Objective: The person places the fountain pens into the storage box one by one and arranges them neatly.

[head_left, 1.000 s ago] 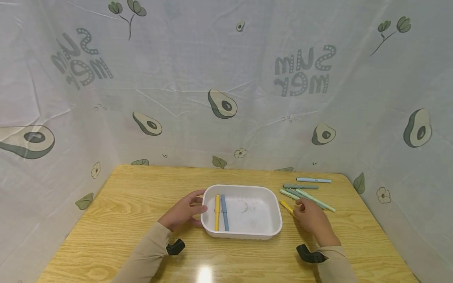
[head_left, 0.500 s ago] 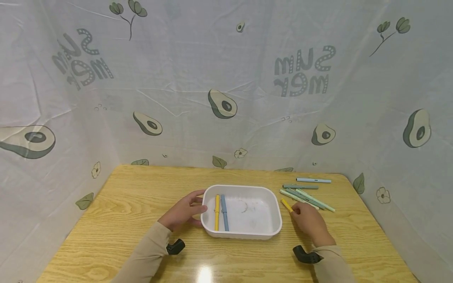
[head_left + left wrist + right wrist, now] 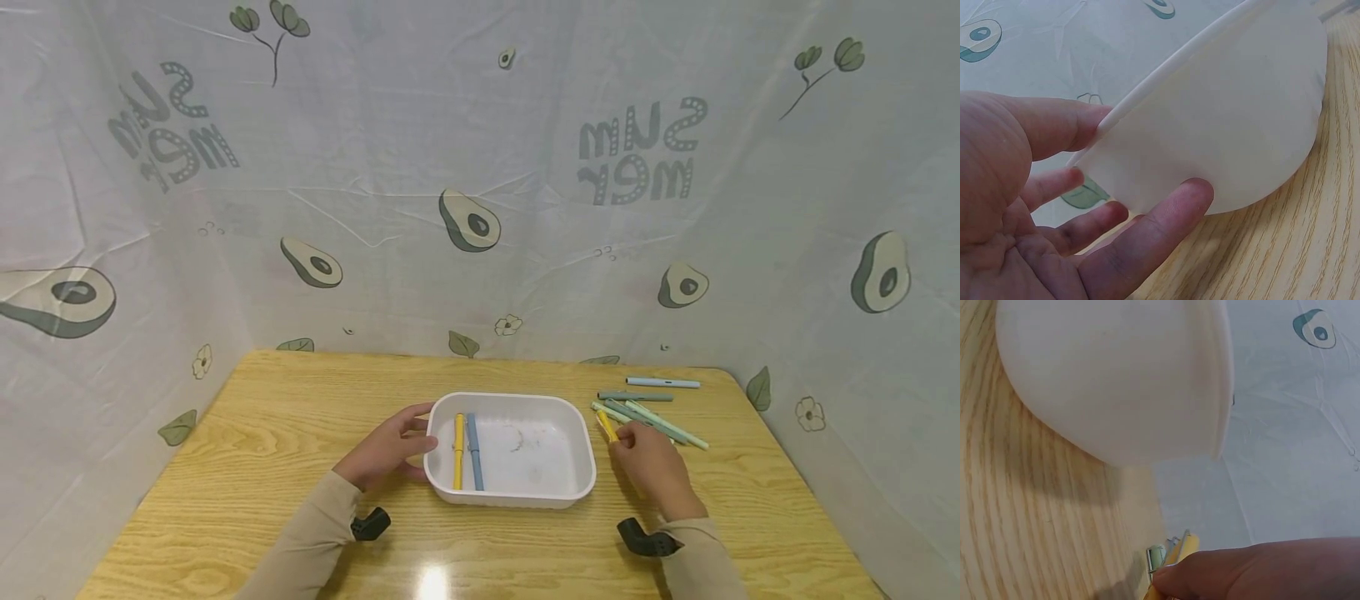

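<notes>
My left hand (image 3: 386, 450) holds the left end of a white plastic tray (image 3: 517, 501). Its thumb (image 3: 1066, 125) lies over the rim while another finger (image 3: 1166, 231) touches the outer wall. Inside the tray, a yellow pen (image 3: 459, 454) and a blue pen (image 3: 476, 458) lie side by side at the left. To the right of the tray, my right hand (image 3: 652, 471) pinches a second yellow pen (image 3: 607, 427) between thumb and fingers, its clip end sticking out past the fingertips. In the right wrist view, the thumb (image 3: 1229, 572) covers much of this yellow pen (image 3: 1188, 545).
Beyond my right hand lie several pens: a light blue pen (image 3: 663, 382), a dark grey-green pen (image 3: 636, 397) and a crossed group with a mint pen (image 3: 667, 424). They rest on the wooden table (image 3: 315, 400). A printed curtain (image 3: 390, 275) hangs behind and at both sides.
My right hand has drawn the yellow pen slightly left and its front end has swung up off its earlier line, now overlapping the mint pen. The left hand and tray stay put.
</notes>
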### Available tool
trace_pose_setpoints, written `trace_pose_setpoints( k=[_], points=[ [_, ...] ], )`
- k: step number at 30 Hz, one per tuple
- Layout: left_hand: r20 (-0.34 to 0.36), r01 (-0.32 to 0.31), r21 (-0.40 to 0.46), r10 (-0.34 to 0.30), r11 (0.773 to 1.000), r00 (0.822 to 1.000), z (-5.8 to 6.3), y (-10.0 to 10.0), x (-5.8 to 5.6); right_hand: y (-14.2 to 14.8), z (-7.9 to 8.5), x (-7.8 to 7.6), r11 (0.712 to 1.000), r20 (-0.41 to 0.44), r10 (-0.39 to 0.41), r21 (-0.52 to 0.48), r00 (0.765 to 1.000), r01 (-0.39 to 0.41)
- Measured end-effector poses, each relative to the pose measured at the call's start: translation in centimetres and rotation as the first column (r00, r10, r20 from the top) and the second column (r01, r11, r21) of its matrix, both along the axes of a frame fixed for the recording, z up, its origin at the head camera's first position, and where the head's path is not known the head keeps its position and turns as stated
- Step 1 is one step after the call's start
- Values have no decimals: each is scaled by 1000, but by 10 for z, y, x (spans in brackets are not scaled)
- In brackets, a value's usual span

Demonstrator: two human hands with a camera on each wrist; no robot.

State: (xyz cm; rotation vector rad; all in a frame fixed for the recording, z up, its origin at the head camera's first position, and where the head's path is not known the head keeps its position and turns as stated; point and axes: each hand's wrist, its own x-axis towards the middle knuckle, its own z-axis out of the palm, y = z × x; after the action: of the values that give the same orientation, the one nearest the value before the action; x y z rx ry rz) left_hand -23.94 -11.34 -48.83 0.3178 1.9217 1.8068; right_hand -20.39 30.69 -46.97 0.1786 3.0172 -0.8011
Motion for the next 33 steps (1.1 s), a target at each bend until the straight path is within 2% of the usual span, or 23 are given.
trace_pose_setpoints(
  k=[5, 13, 22, 29, 33],
  points=[
    [-4, -1, -2, 1, 1000, 1000, 0, -1, 0, -1, 4, -1, 998, -18, -6, -62, 1000, 5],
    [-8, -1, -9, 1, 1000, 1000, -1, -1, 0, -4, 7, -1, 988, -3, -17, -156, 1000, 16],
    [-4, 3, -6, -3, 1000, 1000, -3, 0, -1, -8, 7, -1, 941, 33, -21, -336, 999, 31],
    [14, 1, 14, -1, 1000, 1000, -2, 1, -1, -11, 6, -2, 910, 7, -13, -413, 1000, 15],
    [16, -1, 14, 1, 1000, 1000, -2, 0, 0, -13, 6, -3, 903, -22, -20, -429, 1000, 8]
  ],
)
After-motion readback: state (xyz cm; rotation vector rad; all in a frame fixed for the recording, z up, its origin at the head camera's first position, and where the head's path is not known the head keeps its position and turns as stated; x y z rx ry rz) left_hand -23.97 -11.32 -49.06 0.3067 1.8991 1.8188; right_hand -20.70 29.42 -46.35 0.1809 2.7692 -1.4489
